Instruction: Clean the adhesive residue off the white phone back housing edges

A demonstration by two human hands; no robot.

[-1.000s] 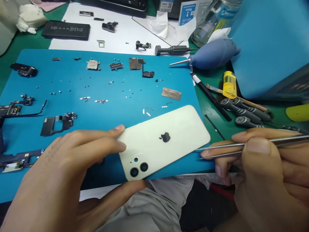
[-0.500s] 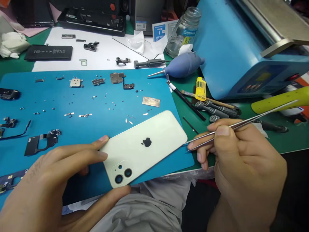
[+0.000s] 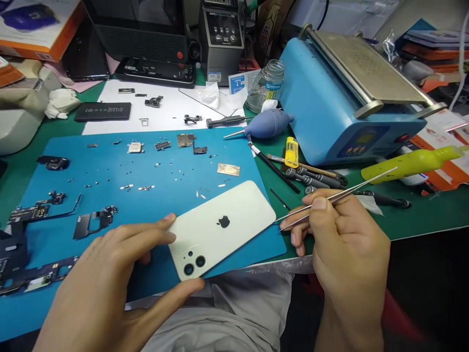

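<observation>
Phone (image 3: 222, 232): underside hidden | left hand (image 3: 106, 266): grip on phone's edges | right hand (image 3: 342, 247): grip around tweezers (image 3: 357, 187)

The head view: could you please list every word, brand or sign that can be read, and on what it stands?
Apple logo, no words: pale phone back.
"Wipes" and "2": blue-and-white packet.
"MECHA…", end unclear: glass jar.
Cross signs: ends of the grey screwdrivers.
Too small or blurred: print on the black battery, grey control unit, blue machine and brown packaging.
</observation>
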